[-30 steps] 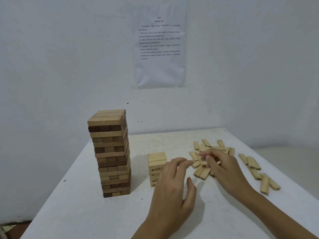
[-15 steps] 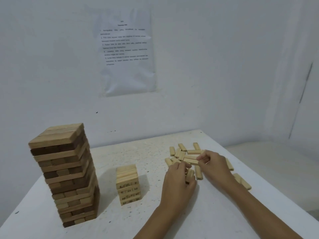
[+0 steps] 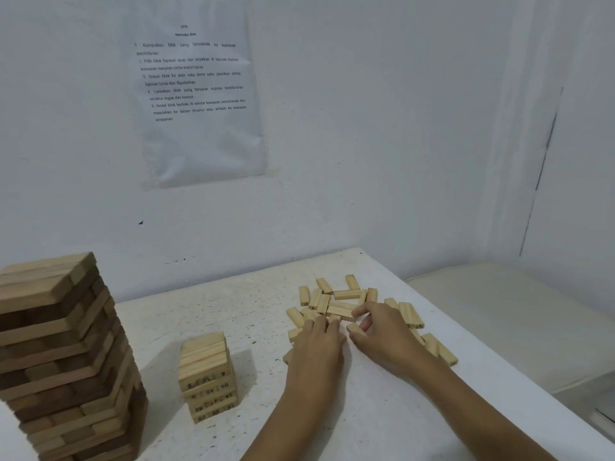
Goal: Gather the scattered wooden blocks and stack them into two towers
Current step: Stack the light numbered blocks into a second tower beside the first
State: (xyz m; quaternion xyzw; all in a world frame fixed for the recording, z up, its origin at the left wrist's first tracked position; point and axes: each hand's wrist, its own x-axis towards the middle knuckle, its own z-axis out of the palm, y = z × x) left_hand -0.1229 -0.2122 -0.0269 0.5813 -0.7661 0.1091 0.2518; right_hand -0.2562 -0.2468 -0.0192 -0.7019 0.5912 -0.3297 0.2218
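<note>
Wooden blocks (image 3: 346, 294) at two o'clock lie under the left hand (image 3: 316, 347) and right hand (image 3: 382, 331) (grips unclear).

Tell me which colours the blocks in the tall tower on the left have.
The tall tower mixes light tan and dark brown wooden blocks, shown in the head view.

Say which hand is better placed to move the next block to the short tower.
Left, probably. The left hand rests on the pile at its near-left edge, facing the short tower. The right hand is at the pile's right side and would cross the left arm.
</note>
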